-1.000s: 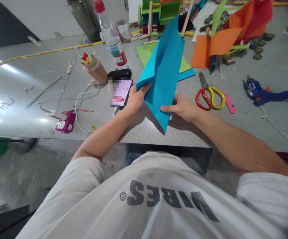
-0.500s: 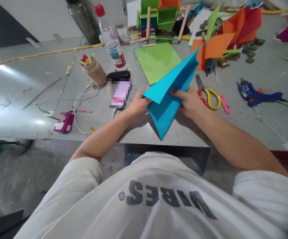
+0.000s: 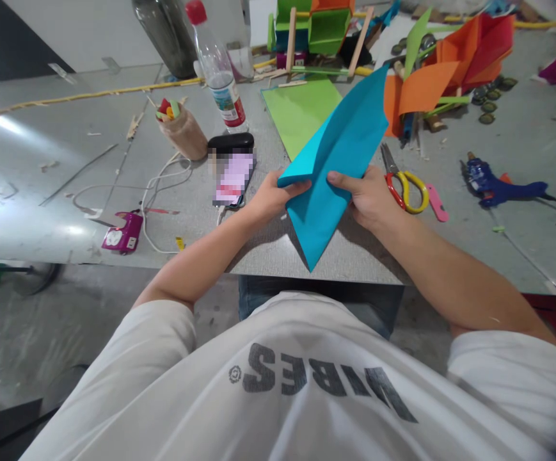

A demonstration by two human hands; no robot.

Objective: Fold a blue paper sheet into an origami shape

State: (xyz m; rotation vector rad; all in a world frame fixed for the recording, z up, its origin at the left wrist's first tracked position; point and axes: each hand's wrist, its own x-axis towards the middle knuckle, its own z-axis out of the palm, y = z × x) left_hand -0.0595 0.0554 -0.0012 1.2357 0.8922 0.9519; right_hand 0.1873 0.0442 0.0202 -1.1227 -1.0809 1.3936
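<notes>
Between my hands is a sheet of blue paper (image 3: 335,166), tilted above the near table edge with one corner pointing toward me. Its left flap is curled over and its far part bends upward. My left hand (image 3: 278,195) grips the left edge, fingers partly under the flap. On the right side, my right hand (image 3: 366,195) pinches the paper, thumb on top and the other fingers behind it. A green sheet (image 3: 301,109) lies on the table just beyond, partly hidden by the blue paper. Scissors (image 3: 407,186) with red and yellow handles rest beside my right hand.
A phone (image 3: 234,179), a black case (image 3: 231,142), a plastic bottle (image 3: 224,96) and a jar of sticks (image 3: 184,134) stand or lie at left. Rightward are a pink cutter (image 3: 437,203) and blue glue gun (image 3: 498,181). Orange paper constructions (image 3: 469,54) sit at the back.
The left flap of the blue paper has opened further, and more of its inner face shows. Both hands keep nearly the same place and hold.
</notes>
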